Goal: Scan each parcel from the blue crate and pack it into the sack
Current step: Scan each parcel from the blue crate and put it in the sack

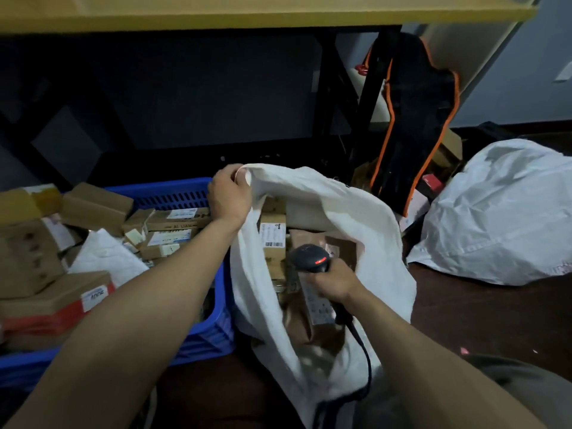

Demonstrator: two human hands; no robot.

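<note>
A white sack stands open on the floor in the middle. My left hand grips its far rim and holds it up. Over the sack's mouth my right hand holds a black barcode scanner with a red light on top; its cable runs down toward me. Several brown cardboard parcels with white labels lie inside the sack. To the left, the blue crate holds several more boxed parcels and a white bag.
A full white sack lies on the dark floor at the right. A black chair with orange trim stands behind the open sack. A yellow table top overhangs at the top, with black legs below.
</note>
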